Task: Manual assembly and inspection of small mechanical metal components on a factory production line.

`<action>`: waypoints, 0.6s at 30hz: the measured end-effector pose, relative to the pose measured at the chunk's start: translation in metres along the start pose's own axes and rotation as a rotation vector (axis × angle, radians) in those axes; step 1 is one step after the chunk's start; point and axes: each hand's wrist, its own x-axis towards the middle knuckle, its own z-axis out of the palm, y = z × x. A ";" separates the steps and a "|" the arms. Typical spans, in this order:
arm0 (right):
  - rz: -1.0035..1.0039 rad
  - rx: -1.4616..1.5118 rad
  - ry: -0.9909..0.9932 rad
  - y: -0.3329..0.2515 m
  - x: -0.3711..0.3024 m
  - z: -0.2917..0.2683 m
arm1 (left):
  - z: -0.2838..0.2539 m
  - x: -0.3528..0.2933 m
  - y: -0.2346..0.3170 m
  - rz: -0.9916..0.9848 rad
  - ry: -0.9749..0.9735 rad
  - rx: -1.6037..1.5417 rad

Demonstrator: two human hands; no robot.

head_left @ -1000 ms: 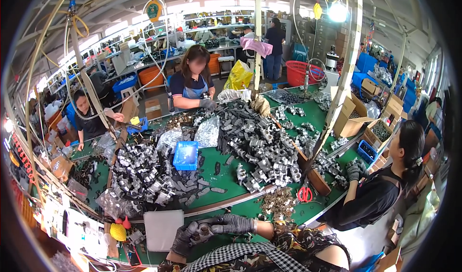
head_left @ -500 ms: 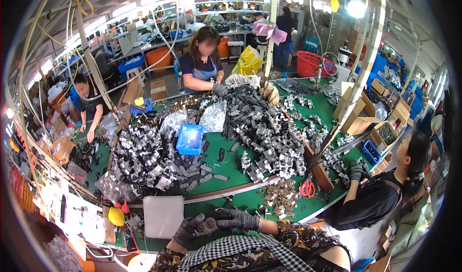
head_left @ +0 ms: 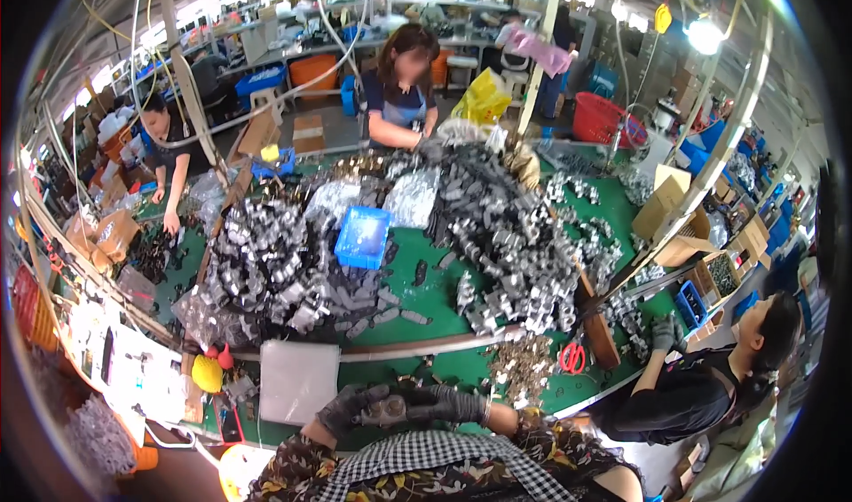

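Close to my body, at the front edge of the green workbench (head_left: 417,369), a small grey metal casting with round openings (head_left: 385,409) is held between my two gloved hands. My left hand (head_left: 346,408), in a dark grey glove, grips its left side with curled fingers. From the other side my right hand (head_left: 444,404), gloved the same way, closes on it, partly hiding the piece. A white flat pad (head_left: 299,382) lies beyond my left hand. Brownish small metal pieces (head_left: 522,366) are heaped on the bench to the right of my right hand.
Heaps of silver castings (head_left: 524,271) and dark grey strips surround a blue bin (head_left: 363,237). Red-handled scissors (head_left: 572,357) lie by a wooden divider (head_left: 596,329). A yellow object (head_left: 207,374) sits at left. Co-workers stand across the bench and on both sides.
The whole view has shifted, so the bench appears moved slightly. Both hands still hold the casting, which appears slightly turned. The co-worker across has leaned toward the heap.
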 end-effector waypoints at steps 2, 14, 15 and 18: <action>-0.031 0.053 0.072 0.006 -0.003 0.008 | 0.020 0.000 0.014 -0.065 0.026 -0.170; -0.024 1.420 0.205 0.039 0.027 -0.036 | -0.040 0.088 0.013 -0.070 0.133 -0.116; -0.010 1.390 0.373 0.023 0.031 -0.044 | -0.052 0.091 0.009 -0.053 0.214 -0.043; 0.016 1.256 0.594 0.052 0.045 -0.081 | -0.069 0.102 -0.015 0.031 0.189 0.000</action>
